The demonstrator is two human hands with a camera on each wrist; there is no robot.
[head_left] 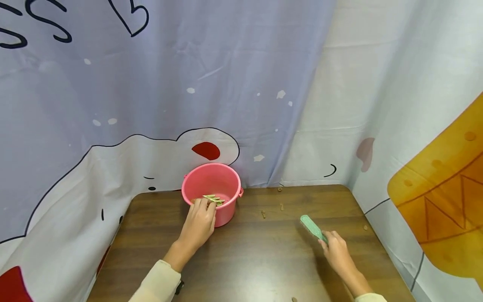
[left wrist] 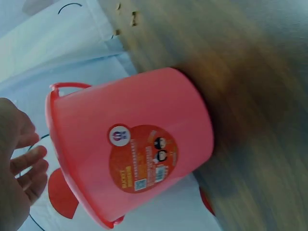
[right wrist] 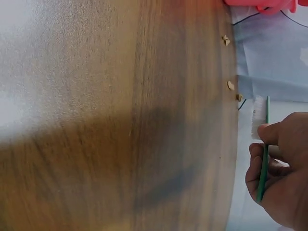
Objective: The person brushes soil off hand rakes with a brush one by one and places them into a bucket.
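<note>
My left hand hangs over the near rim of a pink bucket, palm down. Beside its fingertips, a yellow-green slatted thing shows inside the bucket's mouth. In the left wrist view, the thumb and fingers stand apart with nothing visible between them, close to the rim. The bucket bears a round orange label. My right hand grips a light green brush by its handle, above the table. In the right wrist view, its pale bristles face the tabletop.
Small brown bits lie scattered on the brown wooden table, several near its back edge and one piece at the right. Another bit lies at the front. A printed curtain hangs right behind the table and bucket.
</note>
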